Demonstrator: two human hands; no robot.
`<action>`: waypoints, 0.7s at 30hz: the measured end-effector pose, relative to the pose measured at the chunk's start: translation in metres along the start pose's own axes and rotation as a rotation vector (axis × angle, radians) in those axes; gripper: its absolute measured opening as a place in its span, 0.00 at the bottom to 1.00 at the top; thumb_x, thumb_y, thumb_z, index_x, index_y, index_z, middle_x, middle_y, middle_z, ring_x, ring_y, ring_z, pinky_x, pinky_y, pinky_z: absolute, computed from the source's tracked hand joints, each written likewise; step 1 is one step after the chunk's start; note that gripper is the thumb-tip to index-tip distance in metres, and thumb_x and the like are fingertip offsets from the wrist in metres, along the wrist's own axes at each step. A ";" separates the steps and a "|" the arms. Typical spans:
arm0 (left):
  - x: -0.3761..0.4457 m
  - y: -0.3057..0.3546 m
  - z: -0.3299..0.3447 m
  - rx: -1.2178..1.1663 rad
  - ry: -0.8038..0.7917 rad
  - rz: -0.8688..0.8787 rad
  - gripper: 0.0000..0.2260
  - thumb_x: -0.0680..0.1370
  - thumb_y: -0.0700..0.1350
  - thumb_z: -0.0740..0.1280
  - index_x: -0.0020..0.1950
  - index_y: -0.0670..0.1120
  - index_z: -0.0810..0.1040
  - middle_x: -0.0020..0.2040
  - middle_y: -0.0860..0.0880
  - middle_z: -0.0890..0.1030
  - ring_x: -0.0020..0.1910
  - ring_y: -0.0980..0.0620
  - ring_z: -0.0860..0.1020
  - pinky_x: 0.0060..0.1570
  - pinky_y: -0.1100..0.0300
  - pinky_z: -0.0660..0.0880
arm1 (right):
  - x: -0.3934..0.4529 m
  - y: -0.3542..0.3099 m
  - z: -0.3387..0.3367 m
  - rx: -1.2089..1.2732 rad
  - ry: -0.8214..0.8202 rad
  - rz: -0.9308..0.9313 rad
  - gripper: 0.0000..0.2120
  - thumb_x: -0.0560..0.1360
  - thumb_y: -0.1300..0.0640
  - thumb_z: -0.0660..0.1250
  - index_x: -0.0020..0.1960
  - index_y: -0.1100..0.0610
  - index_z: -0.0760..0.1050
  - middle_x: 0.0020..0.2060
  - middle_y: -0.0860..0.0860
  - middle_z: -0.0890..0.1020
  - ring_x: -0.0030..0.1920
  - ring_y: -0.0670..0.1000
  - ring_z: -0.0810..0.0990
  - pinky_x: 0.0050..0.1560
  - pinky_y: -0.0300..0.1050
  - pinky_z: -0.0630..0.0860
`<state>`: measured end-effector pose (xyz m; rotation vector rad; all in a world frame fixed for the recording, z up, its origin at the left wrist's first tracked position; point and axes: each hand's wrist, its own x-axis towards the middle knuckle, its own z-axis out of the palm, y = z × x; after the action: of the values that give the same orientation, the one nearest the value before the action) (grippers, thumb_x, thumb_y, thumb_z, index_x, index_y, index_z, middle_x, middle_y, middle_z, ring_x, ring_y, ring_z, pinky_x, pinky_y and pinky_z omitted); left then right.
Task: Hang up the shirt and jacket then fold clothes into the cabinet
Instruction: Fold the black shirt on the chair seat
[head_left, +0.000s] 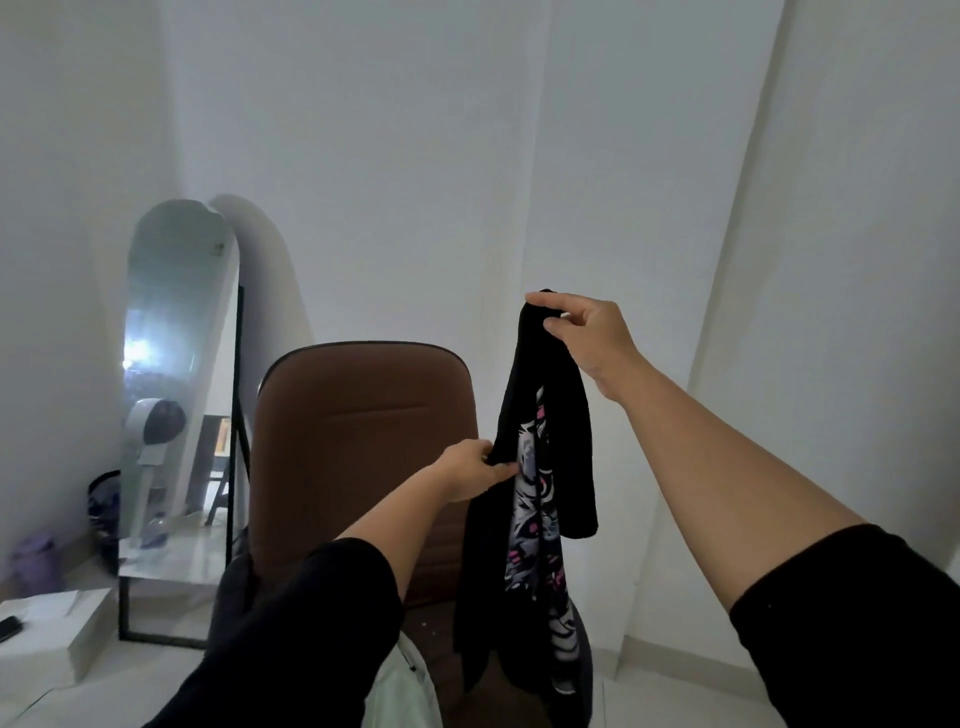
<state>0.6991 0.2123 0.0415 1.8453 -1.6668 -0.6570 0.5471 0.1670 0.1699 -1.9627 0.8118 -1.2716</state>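
Observation:
A black shirt (540, 415) with a white, grey and pink print hangs in the air in front of the brown chair (363, 415). My right hand (587, 332) pinches its top end at about shoulder height. My left hand (472, 467) grips the cloth lower down on its left edge. The shirt's bottom drapes down onto the chair seat. A pale garment (410, 686) lies at the front of the seat, partly hidden by my left sleeve.
A tall arched mirror (171, 364) in a black frame leans against the left wall. A white box (57, 623) with a dark phone (8, 629) on it sits at the lower left, beside a purple container (36, 561). White walls stand behind the chair.

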 end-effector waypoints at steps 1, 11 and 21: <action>0.003 0.000 -0.001 -0.003 0.065 0.003 0.19 0.79 0.55 0.62 0.63 0.44 0.74 0.58 0.44 0.78 0.55 0.44 0.77 0.47 0.57 0.72 | 0.000 -0.001 -0.004 -0.009 0.012 -0.001 0.21 0.76 0.66 0.62 0.46 0.40 0.81 0.33 0.48 0.74 0.37 0.54 0.68 0.44 0.46 0.71; -0.002 -0.036 -0.093 0.088 0.323 -0.018 0.06 0.81 0.44 0.58 0.50 0.45 0.62 0.42 0.43 0.73 0.40 0.46 0.70 0.40 0.56 0.65 | -0.016 0.047 -0.052 -0.222 0.185 0.211 0.21 0.76 0.68 0.57 0.47 0.46 0.82 0.42 0.49 0.81 0.35 0.51 0.75 0.42 0.45 0.79; -0.027 -0.034 -0.123 0.363 0.083 -0.144 0.22 0.72 0.65 0.65 0.51 0.47 0.79 0.47 0.48 0.79 0.50 0.48 0.77 0.54 0.55 0.72 | -0.026 0.054 -0.040 -0.182 0.237 0.264 0.22 0.74 0.69 0.54 0.52 0.50 0.82 0.33 0.48 0.78 0.21 0.46 0.63 0.20 0.33 0.64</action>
<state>0.8053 0.2511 0.1068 2.2297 -1.6949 -0.3432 0.4932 0.1472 0.1265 -1.7867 1.2989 -1.3218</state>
